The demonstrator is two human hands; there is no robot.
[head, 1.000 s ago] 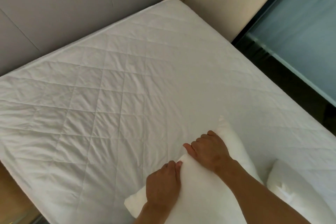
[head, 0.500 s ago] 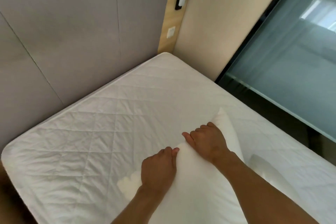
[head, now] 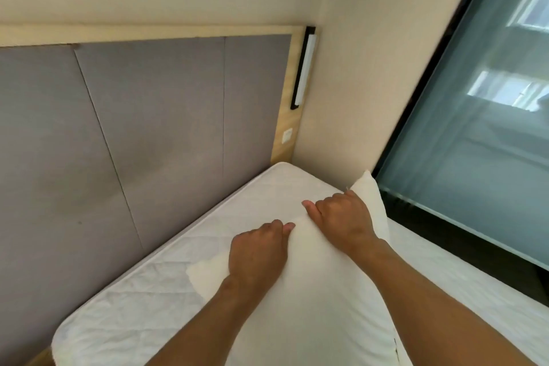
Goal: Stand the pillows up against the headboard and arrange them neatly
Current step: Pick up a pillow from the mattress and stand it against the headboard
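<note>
A white pillow (head: 320, 300) is held up in front of me over the bed. My left hand (head: 258, 252) grips its top edge near the left corner, and my right hand (head: 344, 218) grips the same edge closer to the right corner. The pillow's right corner (head: 368, 187) sticks up past my right hand. The grey padded headboard (head: 118, 134) with a light wood frame stands at the far side of the white quilted mattress (head: 142, 300), apart from the pillow. No second pillow is in view.
A beige wall (head: 356, 68) closes the bed's right corner. A black-and-white light bar (head: 303, 68) and a small switch (head: 287, 135) sit on the wood frame. A large glass pane (head: 481, 116) with a dark sill runs along the right.
My view has tilted up, so the headboard's top and the wall above now show. The pillow has been lifted toward the headboard. The second pillow at lower right has dropped out of view.
</note>
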